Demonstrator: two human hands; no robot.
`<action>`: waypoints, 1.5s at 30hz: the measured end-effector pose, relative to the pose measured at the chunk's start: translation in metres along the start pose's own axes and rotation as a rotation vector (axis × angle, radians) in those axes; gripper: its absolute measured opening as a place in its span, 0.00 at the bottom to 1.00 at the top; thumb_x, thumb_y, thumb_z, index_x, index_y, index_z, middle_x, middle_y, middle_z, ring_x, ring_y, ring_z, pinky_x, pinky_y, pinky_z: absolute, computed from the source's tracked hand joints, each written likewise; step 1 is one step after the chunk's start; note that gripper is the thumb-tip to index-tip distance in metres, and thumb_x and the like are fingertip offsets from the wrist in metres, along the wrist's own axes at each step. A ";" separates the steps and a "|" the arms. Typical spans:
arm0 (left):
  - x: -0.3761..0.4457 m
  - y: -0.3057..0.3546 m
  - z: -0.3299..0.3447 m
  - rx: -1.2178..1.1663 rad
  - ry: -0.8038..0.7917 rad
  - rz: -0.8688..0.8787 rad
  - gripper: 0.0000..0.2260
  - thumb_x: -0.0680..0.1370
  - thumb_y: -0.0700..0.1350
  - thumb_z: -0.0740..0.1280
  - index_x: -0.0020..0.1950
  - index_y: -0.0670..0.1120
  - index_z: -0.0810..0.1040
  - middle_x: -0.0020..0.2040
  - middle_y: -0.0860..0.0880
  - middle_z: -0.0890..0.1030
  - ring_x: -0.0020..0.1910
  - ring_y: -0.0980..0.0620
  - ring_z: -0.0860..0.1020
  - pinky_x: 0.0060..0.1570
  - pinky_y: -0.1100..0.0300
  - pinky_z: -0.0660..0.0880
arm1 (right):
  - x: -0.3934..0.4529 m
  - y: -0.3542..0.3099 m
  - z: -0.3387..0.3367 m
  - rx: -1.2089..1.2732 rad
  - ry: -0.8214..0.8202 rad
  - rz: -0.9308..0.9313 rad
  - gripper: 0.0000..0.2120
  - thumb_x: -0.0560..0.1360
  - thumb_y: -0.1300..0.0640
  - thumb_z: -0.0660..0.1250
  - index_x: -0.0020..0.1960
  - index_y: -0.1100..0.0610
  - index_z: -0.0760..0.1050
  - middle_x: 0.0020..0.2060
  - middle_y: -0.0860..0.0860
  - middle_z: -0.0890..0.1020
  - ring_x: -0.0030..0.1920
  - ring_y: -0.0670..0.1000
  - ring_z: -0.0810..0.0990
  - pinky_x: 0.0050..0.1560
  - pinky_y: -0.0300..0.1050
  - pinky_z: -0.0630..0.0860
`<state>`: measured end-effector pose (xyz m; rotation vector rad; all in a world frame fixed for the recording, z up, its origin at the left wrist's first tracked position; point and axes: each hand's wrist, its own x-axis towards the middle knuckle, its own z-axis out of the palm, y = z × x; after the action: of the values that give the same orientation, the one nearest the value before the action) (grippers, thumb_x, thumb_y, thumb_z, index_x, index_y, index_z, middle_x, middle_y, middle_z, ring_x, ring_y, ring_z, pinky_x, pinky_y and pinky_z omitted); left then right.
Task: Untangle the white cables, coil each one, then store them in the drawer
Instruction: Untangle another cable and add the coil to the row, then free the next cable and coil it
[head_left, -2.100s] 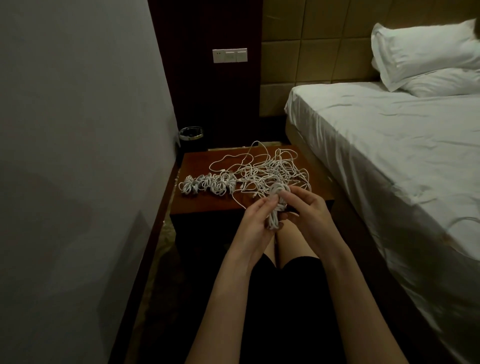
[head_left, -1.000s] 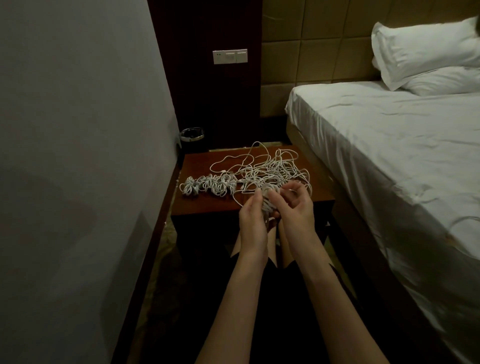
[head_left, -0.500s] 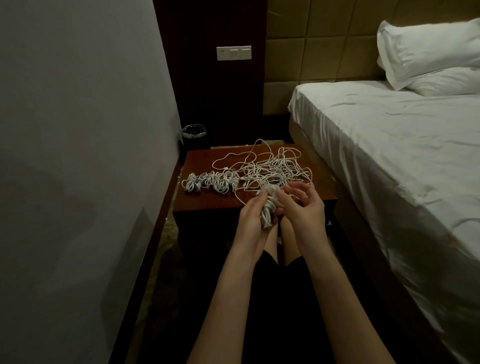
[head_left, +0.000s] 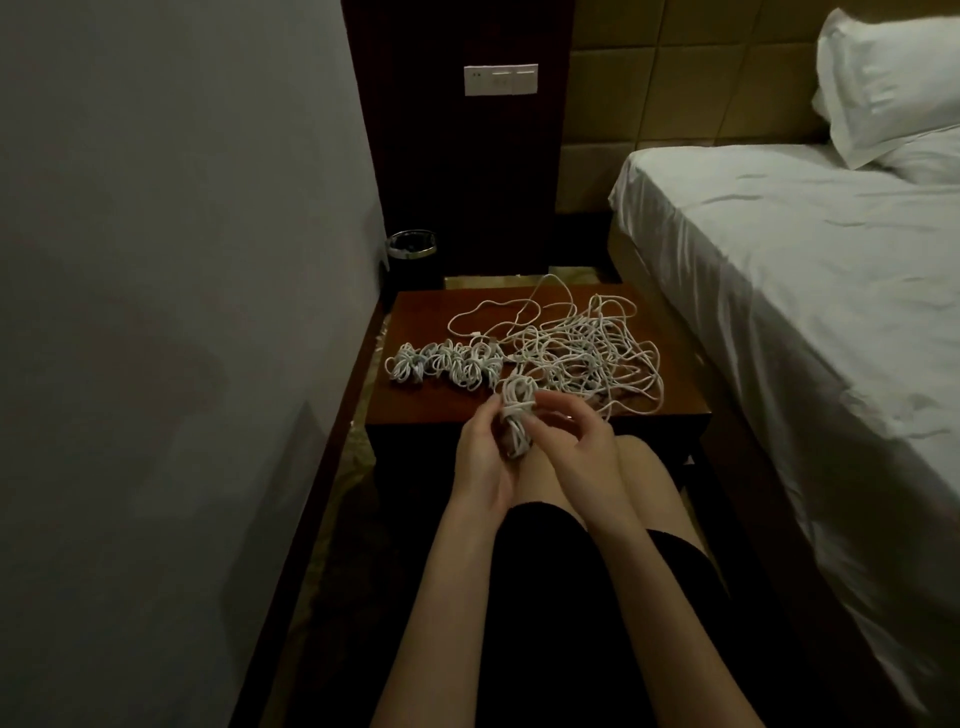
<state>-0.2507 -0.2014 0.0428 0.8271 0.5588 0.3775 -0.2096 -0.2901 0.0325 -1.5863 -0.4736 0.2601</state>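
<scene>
A coiled white cable (head_left: 514, 415) stands upright between my hands at the near edge of the brown bedside table (head_left: 431, 402). My left hand (head_left: 480, 452) grips the coil from the left. My right hand (head_left: 566, 441) pinches its middle from the right, fingers curled around the wraps. A loose tangle of white cables (head_left: 582, 353) spreads over the table's right half. A row of several finished coils (head_left: 441, 366) lies on the left half. No drawer front is visible; the table's front is in shadow.
A grey wall (head_left: 182, 312) runs close on the left. The bed (head_left: 805, 286) with a white sheet stands close on the right. A small black bin (head_left: 413, 257) sits behind the table. My knees (head_left: 639, 467) are right below the table's edge.
The camera has tilted slightly. Both hands stay on the coil at the table's near edge; the right hand's fingers have shifted around its middle, wrapping the cable end.
</scene>
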 end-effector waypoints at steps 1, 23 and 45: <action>0.004 0.002 -0.002 0.010 0.005 0.014 0.15 0.84 0.42 0.54 0.48 0.41 0.79 0.39 0.46 0.84 0.37 0.55 0.83 0.35 0.64 0.78 | 0.004 0.003 0.004 -0.043 0.012 0.001 0.15 0.71 0.46 0.72 0.57 0.46 0.79 0.52 0.43 0.82 0.55 0.43 0.80 0.60 0.49 0.77; 0.126 0.040 -0.093 0.404 0.359 0.089 0.19 0.77 0.39 0.70 0.68 0.41 0.74 0.58 0.44 0.81 0.57 0.48 0.80 0.59 0.51 0.77 | 0.120 0.064 0.111 -0.129 -0.150 0.182 0.14 0.74 0.57 0.73 0.59 0.54 0.78 0.53 0.48 0.83 0.56 0.45 0.80 0.60 0.47 0.78; 0.215 0.057 -0.163 1.050 0.202 0.143 0.40 0.75 0.48 0.73 0.79 0.53 0.52 0.80 0.53 0.47 0.77 0.53 0.51 0.74 0.51 0.56 | 0.186 0.109 0.106 -0.876 -0.153 -0.022 0.29 0.77 0.57 0.67 0.75 0.52 0.63 0.78 0.52 0.57 0.77 0.56 0.54 0.74 0.56 0.57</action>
<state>-0.1836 0.0410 -0.0698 1.8578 0.9044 0.2841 -0.0763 -0.1133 -0.0612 -2.4201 -0.7878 0.1599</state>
